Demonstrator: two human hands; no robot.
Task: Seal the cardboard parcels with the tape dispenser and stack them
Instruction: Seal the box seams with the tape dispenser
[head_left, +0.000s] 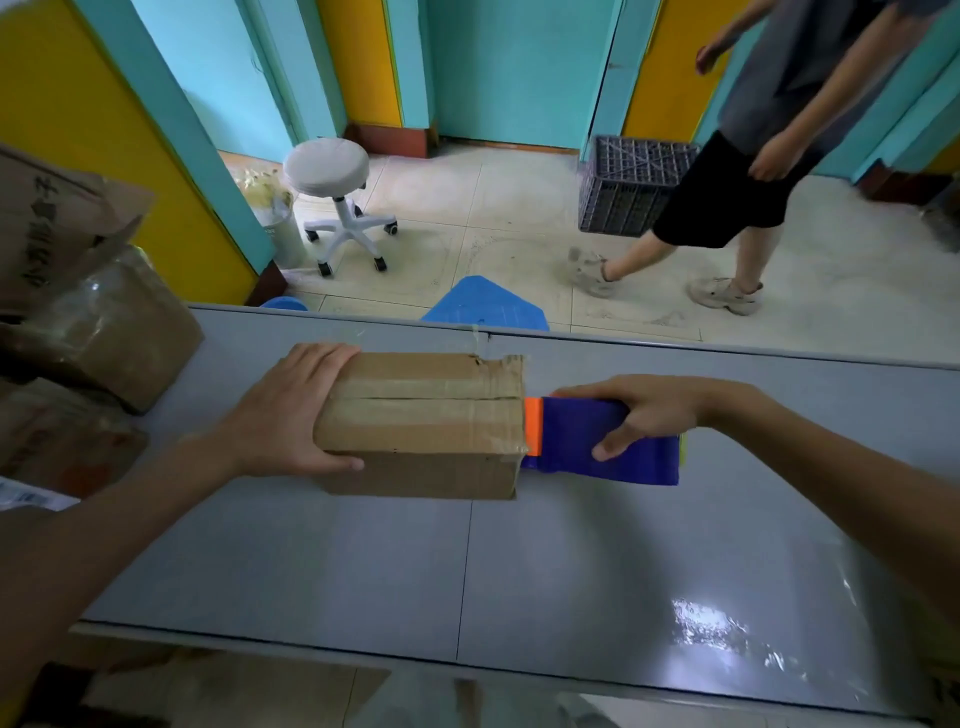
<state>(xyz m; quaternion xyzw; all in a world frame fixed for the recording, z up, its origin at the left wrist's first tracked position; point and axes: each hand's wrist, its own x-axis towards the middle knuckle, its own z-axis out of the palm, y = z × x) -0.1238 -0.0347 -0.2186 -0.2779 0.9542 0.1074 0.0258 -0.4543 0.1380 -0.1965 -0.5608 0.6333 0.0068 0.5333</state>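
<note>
A brown cardboard parcel (426, 415) lies on the grey table (519, 561), its top seam covered by a strip of clear tape. My left hand (291, 410) grips the parcel's left end, fingers over the top and thumb on the front face. My right hand (644, 410) grips the blue tape dispenser (587, 441). The dispenser's orange front edge touches the parcel's right end.
Several other cardboard boxes (88, 332) are piled at the table's left end. Beyond the table stand a blue plastic stool (485, 306), a white swivel stool (332, 197) and a grey crate (628, 187). A person (753, 156) walks across the tiled floor at the back right.
</note>
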